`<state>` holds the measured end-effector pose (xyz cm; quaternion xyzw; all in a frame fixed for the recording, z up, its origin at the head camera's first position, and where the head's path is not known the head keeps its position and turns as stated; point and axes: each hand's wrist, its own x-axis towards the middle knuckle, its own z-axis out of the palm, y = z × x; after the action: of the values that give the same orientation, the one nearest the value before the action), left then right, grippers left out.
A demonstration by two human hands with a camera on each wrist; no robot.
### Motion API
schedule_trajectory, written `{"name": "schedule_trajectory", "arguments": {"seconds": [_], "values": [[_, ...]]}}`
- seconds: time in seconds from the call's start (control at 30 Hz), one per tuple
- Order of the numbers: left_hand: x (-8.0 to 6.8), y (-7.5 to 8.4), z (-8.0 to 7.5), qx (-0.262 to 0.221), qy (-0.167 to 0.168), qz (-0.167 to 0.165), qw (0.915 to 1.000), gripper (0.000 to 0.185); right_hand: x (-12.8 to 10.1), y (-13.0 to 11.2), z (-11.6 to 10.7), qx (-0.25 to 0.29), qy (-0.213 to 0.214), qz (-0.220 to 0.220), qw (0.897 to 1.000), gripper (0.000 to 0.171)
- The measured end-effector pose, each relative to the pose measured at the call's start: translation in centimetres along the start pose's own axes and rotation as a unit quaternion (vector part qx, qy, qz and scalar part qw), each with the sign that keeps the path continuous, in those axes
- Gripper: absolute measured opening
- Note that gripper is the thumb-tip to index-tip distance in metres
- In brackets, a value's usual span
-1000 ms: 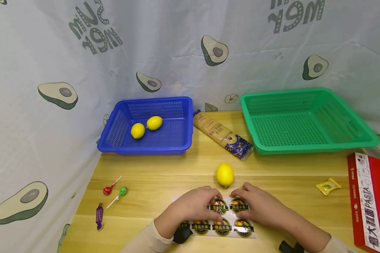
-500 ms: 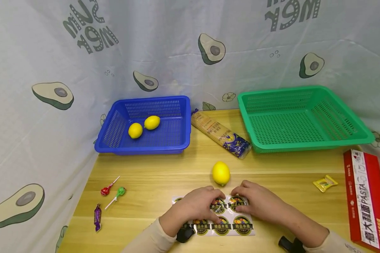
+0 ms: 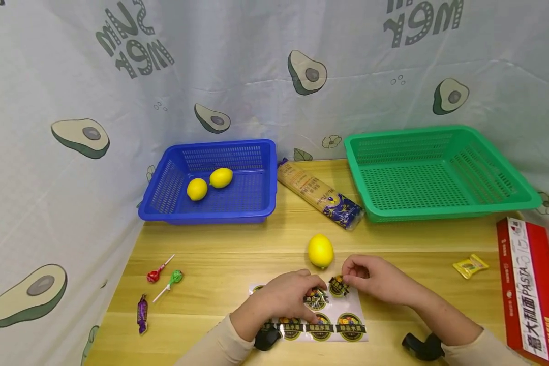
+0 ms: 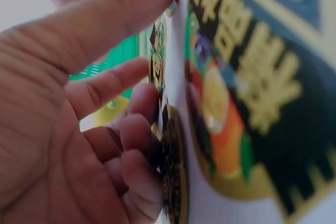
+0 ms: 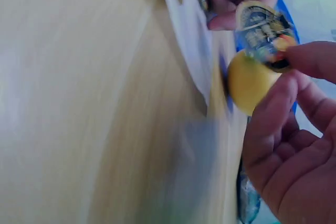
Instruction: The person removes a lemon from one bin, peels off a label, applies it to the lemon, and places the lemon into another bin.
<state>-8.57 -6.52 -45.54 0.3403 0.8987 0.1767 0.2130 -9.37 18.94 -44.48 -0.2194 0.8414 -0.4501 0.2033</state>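
A white sheet (image 3: 353,305) of round black-and-gold fruit stickers lies on the table. My left hand (image 3: 285,299) rests on its left part, fingertips and thumb touching the sheet and covering some stickers; the left wrist view shows the sheet's printed face (image 4: 262,77) close up. Just above the sheet's upper right corner, my right hand (image 3: 384,280) pinches one peeled sticker (image 3: 338,286) between thumb and index finger. In the right wrist view that sticker (image 5: 265,32) is held up by its edge. Beyond both hands sits a yellow lemon (image 3: 321,250).
A blue basket (image 3: 210,219) with two lemons (image 3: 209,183) stands at the back left, a green basket (image 3: 448,211) at the back right. Between them lies a spaghetti pack (image 3: 320,195). Lollipops (image 3: 164,277) and a purple candy (image 3: 142,314) lie left; a yellow candy (image 3: 470,266) and red pasta box (image 3: 530,290) lie right.
My right hand has lifted the upper right sticker off the sheet and moved slightly up and right with it. A bare white patch now shows there. My left hand has stayed in place.
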Motion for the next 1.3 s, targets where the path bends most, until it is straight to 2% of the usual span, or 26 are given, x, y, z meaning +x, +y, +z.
{"name": "schedule_trajectory", "arguments": {"seconds": [0.07, 0.13, 0.27, 0.37, 0.53, 0.63, 0.73, 0.9, 1.0, 1.1, 1.2, 1.3], "values": [[-0.1, -0.1, -0.2, -0.012, 0.008, 0.008, 0.9999, 0.055, 0.0, 0.1, 0.0, 0.059, -0.016, 0.008, 0.998, 0.008], [-0.1, -0.1, -0.4, -0.052, 0.025, 0.02, 0.9981, 0.045, 0.0, 0.1, 0.1, 0.105, -0.034, 0.008, 0.994, 0.011], [0.0, -0.2, -0.8, -0.168, 0.068, 0.05, 0.9821, 0.018, 0.1, 0.0, 0.5, 0.155, -0.053, 0.006, 0.986, 0.014], [0.0, -0.2, -1.0, -0.204, 0.086, 0.061, 0.9734, 0.012, 0.1, -0.6, 0.6, 0.127, -0.033, 0.003, 0.991, 0.015], [-0.1, -0.2, -1.0, -0.205, 0.086, 0.069, 0.9726, 0.013, 0.2, -1.7, 1.1, 0.053, 0.021, -0.022, 0.998, 0.015], [-0.1, -0.2, -1.0, -0.207, 0.082, 0.072, 0.9723, 0.011, 0.3, -2.2, 1.2, 0.058, 0.033, -0.017, 0.998, 0.012], [-0.1, -0.4, -1.1, -0.226, 0.098, 0.061, 0.9673, 0.01, 0.5, -2.3, 1.1, 0.088, 0.045, 0.012, 0.995, 0.015], [0.0, -0.9, -1.3, -0.285, 0.161, 0.028, 0.9444, 0.013, 0.8, -2.1, 0.7, 0.17, 0.04, 0.032, 0.984, 0.024], [0.0, -1.0, -1.4, -0.309, 0.19, 0.007, 0.9318, 0.011, 1.1, -2.0, 0.3, 0.19, 0.03, 0.025, 0.981, 0.027], [0.2, -1.0, -1.8, -0.336, 0.211, -0.021, 0.9179, 0.013, 1.5, -2.2, -0.1, 0.191, 0.032, 0.026, 0.981, 0.028], [0.6, -0.9, -2.5, -0.355, 0.228, -0.049, 0.9054, 0.016, 2.3, -2.4, -0.7, 0.157, 0.052, 0.041, 0.985, 0.026], [1.2, -1.0, -3.3, -0.363, 0.239, -0.072, 0.8979, 0.018, 3.2, -2.7, -1.6, 0.118, 0.066, 0.049, 0.99, 0.022]]}}
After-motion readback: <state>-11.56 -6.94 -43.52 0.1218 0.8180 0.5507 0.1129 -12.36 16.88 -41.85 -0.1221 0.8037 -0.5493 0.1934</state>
